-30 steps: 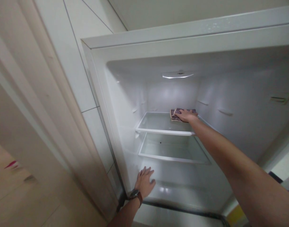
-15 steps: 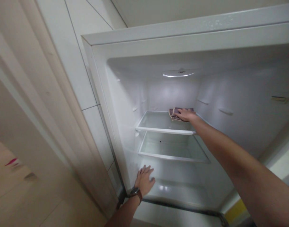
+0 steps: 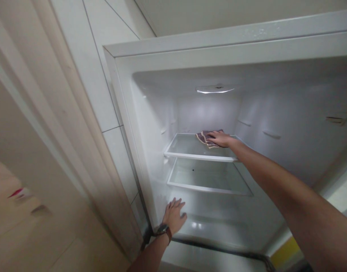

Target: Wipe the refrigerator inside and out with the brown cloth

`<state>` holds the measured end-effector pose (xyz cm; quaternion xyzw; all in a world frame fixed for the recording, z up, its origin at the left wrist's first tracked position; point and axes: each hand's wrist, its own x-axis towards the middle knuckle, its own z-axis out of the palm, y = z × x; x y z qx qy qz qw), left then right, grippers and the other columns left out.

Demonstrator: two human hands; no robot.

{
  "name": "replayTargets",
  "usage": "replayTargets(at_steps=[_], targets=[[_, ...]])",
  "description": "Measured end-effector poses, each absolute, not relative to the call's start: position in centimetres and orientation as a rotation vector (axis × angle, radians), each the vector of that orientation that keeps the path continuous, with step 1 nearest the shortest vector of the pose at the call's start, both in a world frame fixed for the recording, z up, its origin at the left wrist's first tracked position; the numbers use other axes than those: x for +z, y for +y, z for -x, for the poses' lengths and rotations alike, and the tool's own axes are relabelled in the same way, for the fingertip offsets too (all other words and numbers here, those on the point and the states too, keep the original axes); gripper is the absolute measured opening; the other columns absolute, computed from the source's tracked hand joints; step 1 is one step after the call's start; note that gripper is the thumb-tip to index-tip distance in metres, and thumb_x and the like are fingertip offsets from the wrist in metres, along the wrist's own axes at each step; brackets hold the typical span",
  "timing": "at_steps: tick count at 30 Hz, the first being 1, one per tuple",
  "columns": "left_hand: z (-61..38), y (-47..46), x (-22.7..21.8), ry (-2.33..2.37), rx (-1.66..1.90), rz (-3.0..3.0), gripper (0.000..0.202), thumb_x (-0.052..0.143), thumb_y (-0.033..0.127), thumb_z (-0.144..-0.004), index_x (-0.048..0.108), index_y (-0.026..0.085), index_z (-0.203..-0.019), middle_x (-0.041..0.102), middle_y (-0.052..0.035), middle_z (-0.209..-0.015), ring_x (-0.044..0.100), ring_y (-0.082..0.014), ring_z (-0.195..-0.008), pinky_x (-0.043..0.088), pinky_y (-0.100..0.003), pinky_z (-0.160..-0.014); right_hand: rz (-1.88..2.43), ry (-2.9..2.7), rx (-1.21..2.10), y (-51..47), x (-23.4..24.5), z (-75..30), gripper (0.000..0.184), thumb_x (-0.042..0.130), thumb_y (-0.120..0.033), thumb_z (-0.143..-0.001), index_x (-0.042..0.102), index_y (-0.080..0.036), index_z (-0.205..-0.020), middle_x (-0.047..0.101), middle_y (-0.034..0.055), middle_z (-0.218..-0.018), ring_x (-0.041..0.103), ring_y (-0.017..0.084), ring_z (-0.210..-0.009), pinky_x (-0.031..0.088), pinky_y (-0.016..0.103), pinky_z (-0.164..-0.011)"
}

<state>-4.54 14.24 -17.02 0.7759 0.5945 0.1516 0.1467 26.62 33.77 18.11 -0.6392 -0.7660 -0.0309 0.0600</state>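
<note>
An open, empty refrigerator fills the view. My right hand point(image 3: 221, 139) reaches deep inside and presses flat on a purplish folded cloth point(image 3: 203, 136) lying on the upper glass shelf point(image 3: 187, 147), near its back right. My left hand point(image 3: 174, 217), with a watch on the wrist, rests open with fingers spread on the fridge's bottom floor at the front left corner. A second glass shelf point(image 3: 204, 178) sits below the first.
The fridge's white frame point(image 3: 125, 113) stands against a tiled wall point(image 3: 105, 75) on the left. A beige door panel point(image 3: 34, 132) lies further left. An interior lamp point(image 3: 215, 90) glows on the fridge ceiling. A yellow patch point(image 3: 285, 251) shows at bottom right.
My right hand has slid the cloth leftward along the upper shelf, away from the right wall. My left hand has stayed in place.
</note>
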Motion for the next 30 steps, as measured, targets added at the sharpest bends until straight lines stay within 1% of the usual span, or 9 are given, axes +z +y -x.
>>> replayTargets(at_steps=[2,4,9,12,14,17,20,24,30], targets=[[4.5,14.3,-17.0,1.714,0.439,-2.230,0.062,0.054,0.043,-0.091,0.061,0.032,-0.152,0.046,0.0027,-0.167,0.027,-0.0285,-0.162,0.018,-0.047,-0.132,1.958,-2.332,-0.063,33.8,18.1,-26.5,0.072,0.036,-0.076,-0.096,0.047,-0.041,-0.158,0.039,0.0013,-0.171,0.037,0.037,-0.152,0.028,0.058,-0.126],[4.4,14.3,-17.1,1.718,0.439,-2.227,0.062,0.054,0.042,-0.091,0.061,0.032,-0.152,0.046,0.0028,-0.167,0.026,-0.0282,-0.162,0.017,-0.047,-0.133,2.000,-2.329,-0.029,33.8,18.3,-26.1,0.074,0.036,-0.080,-0.094,0.046,-0.043,-0.158,0.036,0.0016,-0.172,0.033,0.039,-0.154,0.025,0.063,-0.126],[4.3,14.3,-17.0,1.731,0.450,-2.220,0.062,0.053,0.042,-0.090,0.061,0.033,-0.151,0.047,0.0036,-0.166,0.027,-0.0274,-0.161,0.018,-0.047,-0.132,2.153,-2.241,0.035,32.8,18.6,-24.7,0.085,0.028,-0.085,-0.092,0.037,-0.040,-0.164,0.028,0.0067,-0.175,0.026,0.045,-0.159,0.022,0.067,-0.127],[4.2,14.4,-16.9,1.740,0.436,-2.226,0.063,0.053,0.041,-0.089,0.061,0.033,-0.152,0.047,0.0040,-0.167,0.028,-0.0264,-0.161,0.019,-0.045,-0.132,2.199,-2.201,0.064,31.5,18.7,-24.0,0.085,0.026,-0.085,-0.092,0.034,-0.042,-0.165,0.021,0.0053,-0.177,0.019,0.048,-0.161,0.019,0.072,-0.127],[4.2,14.5,-16.8,1.744,0.423,-2.228,0.064,0.053,0.041,-0.089,0.061,0.033,-0.152,0.046,0.0043,-0.167,0.028,-0.0262,-0.162,0.019,-0.045,-0.132,2.208,-2.182,0.077,30.5,18.7,-23.6,0.084,0.024,-0.086,-0.092,0.033,-0.045,-0.165,0.019,0.0038,-0.178,0.016,0.049,-0.162,0.019,0.075,-0.126],[4.2,14.6,-16.9,1.750,0.427,-2.234,0.063,0.052,0.041,-0.090,0.061,0.032,-0.152,0.047,0.0041,-0.166,0.029,-0.0266,-0.161,0.019,-0.045,-0.132,2.206,-2.161,0.081,29.2,18.7,-23.2,0.082,0.023,-0.085,-0.092,0.032,-0.046,-0.164,0.020,0.0032,-0.178,0.015,0.051,-0.161,0.019,0.079,-0.123],[4.3,14.8,-17.2,1.745,0.441,-2.250,0.063,0.053,0.040,-0.090,0.062,0.032,-0.151,0.048,0.0034,-0.166,0.030,-0.0270,-0.161,0.020,-0.046,-0.132,2.190,-2.169,0.069,28.2,18.7,-22.9,0.081,0.025,-0.084,-0.093,0.033,-0.045,-0.164,0.022,0.0049,-0.177,0.016,0.052,-0.161,0.018,0.083,-0.120],[4.2,15.0,-17.5,1.746,0.438,-2.249,0.062,0.053,0.040,-0.090,0.062,0.032,-0.151,0.048,0.0029,-0.166,0.030,-0.0275,-0.161,0.020,-0.046,-0.132,2.192,-2.181,0.066,27.2,18.8,-22.4,0.083,0.025,-0.085,-0.093,0.032,-0.043,-0.165,0.023,0.0065,-0.177,0.019,0.052,-0.160,0.017,0.084,-0.120],[4.0,14.8,-16.8,1.760,0.402,-2.246,0.063,0.052,0.040,-0.091,0.060,0.033,-0.153,0.045,0.0033,-0.168,0.028,-0.0265,-0.162,0.020,-0.045,-0.132,2.234,-2.178,0.078,26.4,18.8,-21.9,0.085,0.022,-0.086,-0.093,0.028,-0.043,-0.167,0.020,0.0067,-0.178,0.018,0.052,-0.161,0.015,0.084,-0.120]])
